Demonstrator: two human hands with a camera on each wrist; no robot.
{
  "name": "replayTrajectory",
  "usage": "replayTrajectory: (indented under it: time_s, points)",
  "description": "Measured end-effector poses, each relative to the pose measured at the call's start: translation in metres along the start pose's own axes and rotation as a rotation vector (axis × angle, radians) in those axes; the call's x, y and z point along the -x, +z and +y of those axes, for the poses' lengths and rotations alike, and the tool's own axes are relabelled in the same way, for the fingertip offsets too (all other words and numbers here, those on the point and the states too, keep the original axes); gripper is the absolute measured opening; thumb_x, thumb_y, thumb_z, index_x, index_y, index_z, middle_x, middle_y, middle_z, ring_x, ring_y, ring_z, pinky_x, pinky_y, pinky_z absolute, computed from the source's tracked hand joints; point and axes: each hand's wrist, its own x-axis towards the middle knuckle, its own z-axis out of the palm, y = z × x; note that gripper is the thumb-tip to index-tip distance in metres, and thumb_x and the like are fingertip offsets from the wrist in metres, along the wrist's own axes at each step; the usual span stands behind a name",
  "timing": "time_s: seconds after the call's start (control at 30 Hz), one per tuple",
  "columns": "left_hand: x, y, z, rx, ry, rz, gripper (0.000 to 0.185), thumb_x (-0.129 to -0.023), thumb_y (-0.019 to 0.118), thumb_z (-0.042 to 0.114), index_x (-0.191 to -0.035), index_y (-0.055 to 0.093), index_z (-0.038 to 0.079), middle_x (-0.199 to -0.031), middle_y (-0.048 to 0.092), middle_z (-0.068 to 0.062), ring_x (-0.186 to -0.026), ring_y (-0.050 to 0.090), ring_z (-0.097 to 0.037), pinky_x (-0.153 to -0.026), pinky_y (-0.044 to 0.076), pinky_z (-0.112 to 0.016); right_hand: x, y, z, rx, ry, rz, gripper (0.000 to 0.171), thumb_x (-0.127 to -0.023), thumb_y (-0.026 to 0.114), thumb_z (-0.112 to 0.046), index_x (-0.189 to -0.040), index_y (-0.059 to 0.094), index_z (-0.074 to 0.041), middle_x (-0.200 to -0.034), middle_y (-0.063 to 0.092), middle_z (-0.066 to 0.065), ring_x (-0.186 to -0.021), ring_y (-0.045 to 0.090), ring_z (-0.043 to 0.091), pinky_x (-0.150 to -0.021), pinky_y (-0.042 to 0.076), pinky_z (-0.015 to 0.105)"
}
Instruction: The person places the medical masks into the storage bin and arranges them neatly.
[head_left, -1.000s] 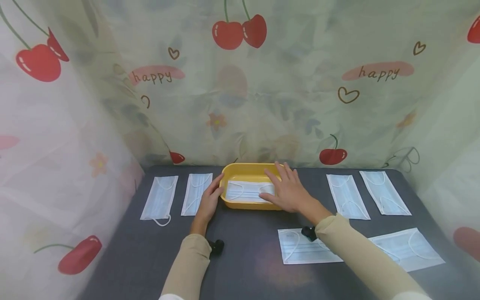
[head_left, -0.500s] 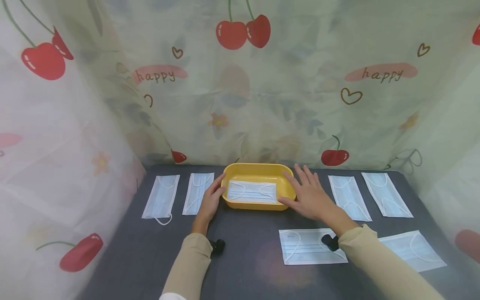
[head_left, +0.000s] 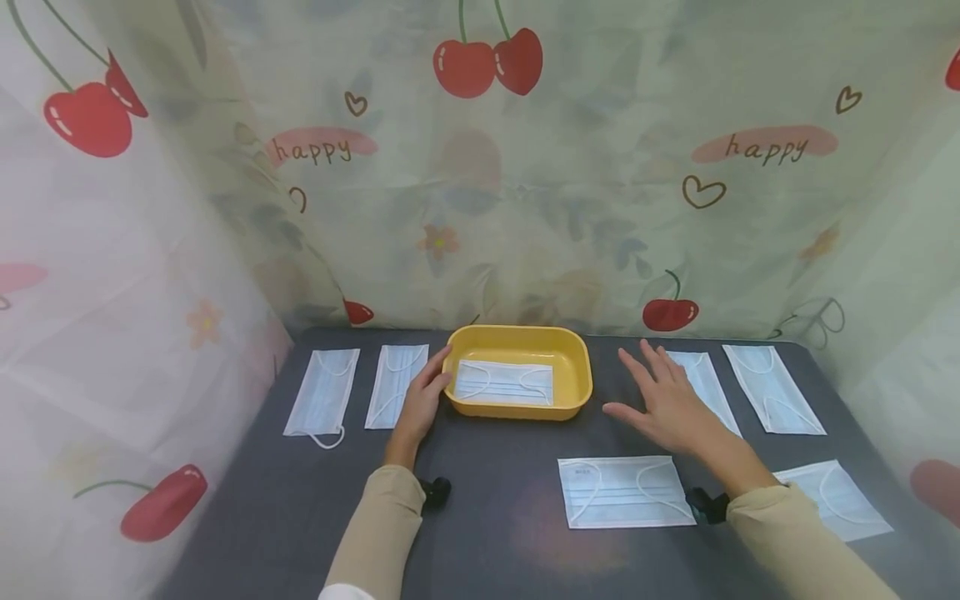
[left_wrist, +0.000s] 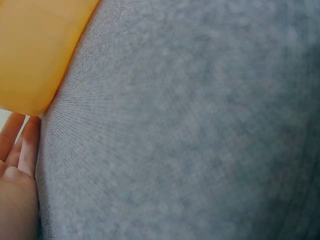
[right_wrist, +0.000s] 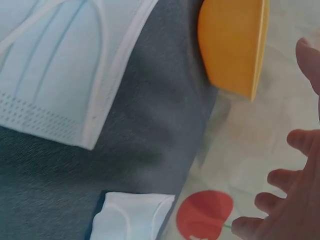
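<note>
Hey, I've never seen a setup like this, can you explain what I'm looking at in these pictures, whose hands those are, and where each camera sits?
These are a person's two bare hands, not a machine. The wide picture comes from a camera worn on the head, looking down at a dark grey table. The two close-ups come from cameras strapped to each wrist.

In the middle stands a yellow plastic tray with one pale blue pleated face mask lying flat inside. More such masks lie flat on the table on both sides, one nearest the person.

The left hand rests against the tray's left end. The right hand hovers open to the right of the tray, fingers spread, holding nothing. Cherry-print cloth hangs behind.
</note>
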Motion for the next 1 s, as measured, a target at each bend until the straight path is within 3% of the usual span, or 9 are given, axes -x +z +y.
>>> replayTrajectory:
  time_s: [0.2, 0.47, 0.8, 1.0]
  points:
    - [0.000, 0.000, 0.000, 0.001, -0.006, -0.001, 0.046, -0.105, 0.049, 0.028, -0.150, 0.049, 0.037, -0.161, 0.044, 0.003, -0.154, 0.035, -0.022, -0.128, 0.024, -0.050, 0.013, 0.004, 0.016, -0.034, 0.010, -0.036, 0.102, -0.088, 0.064, -0.067, -0.163, 0.021, -0.014, -0.168, 0.011, 0.028, -0.153, 0.011, 0.055, -0.117, 0.014, 0.078]
    - [0.001, 0.000, 0.003, -0.018, -0.013, 0.000, 0.046, -0.105, 0.049, 0.030, -0.150, 0.049, 0.037, -0.162, 0.044, 0.003, -0.154, 0.035, -0.022, -0.128, 0.025, -0.050, 0.027, 0.010, 0.027, -0.090, 0.026, -0.058, 0.103, -0.085, 0.074, -0.057, -0.163, 0.021, -0.015, -0.168, 0.012, 0.027, -0.150, 0.017, 0.056, -0.112, 0.025, 0.078]
    - [0.000, -0.002, 0.005, -0.028, -0.012, -0.006, 0.045, -0.106, 0.048, 0.032, -0.150, 0.048, 0.040, -0.163, 0.042, 0.005, -0.154, 0.034, -0.022, -0.128, 0.025, -0.049, 0.036, 0.026, 0.037, -0.163, 0.020, -0.050, 0.101, -0.083, 0.081, -0.047, -0.162, 0.025, -0.016, -0.165, 0.023, 0.028, -0.145, 0.027, 0.055, -0.106, 0.036, 0.077]
    - [0.000, 0.000, 0.002, -0.015, -0.001, -0.003, 0.046, -0.106, 0.049, 0.027, -0.151, 0.049, 0.036, -0.163, 0.042, 0.001, -0.154, 0.035, -0.023, -0.128, 0.025, -0.049, 0.041, 0.035, 0.044, -0.208, 0.016, -0.064, 0.106, -0.078, 0.085, -0.047, -0.161, 0.027, -0.014, -0.160, 0.030, 0.028, -0.142, 0.033, 0.054, -0.107, 0.036, 0.075]
